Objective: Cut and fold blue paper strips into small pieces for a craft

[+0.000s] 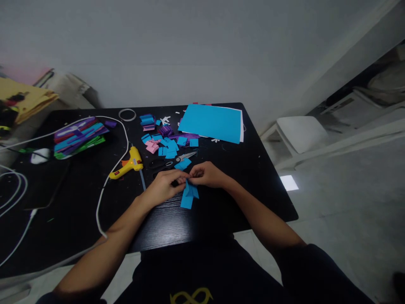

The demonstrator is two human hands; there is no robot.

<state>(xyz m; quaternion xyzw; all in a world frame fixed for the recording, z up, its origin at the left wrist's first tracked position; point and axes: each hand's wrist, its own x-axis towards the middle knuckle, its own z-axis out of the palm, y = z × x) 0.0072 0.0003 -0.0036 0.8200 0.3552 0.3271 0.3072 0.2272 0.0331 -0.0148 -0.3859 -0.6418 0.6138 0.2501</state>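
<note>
My left hand (164, 185) and my right hand (207, 174) meet over the black table (247, 177), both pinching the top of a folded blue paper piece (189, 196) that hangs below the fingers. Just beyond my hands lie black-handled scissors (177, 161) and a loose blue square (182, 164). Several small folded blue, pink and purple paper pieces (167, 143) are scattered further back.
A yellow glue gun (128, 165) with a white cable (101, 198) lies left of my hands. A large blue sheet (211, 122) rests at the far edge, a stack of coloured paper strips (77, 137) at far left, a tape ring (127, 114) beyond. A white chair (300, 133) stands at right.
</note>
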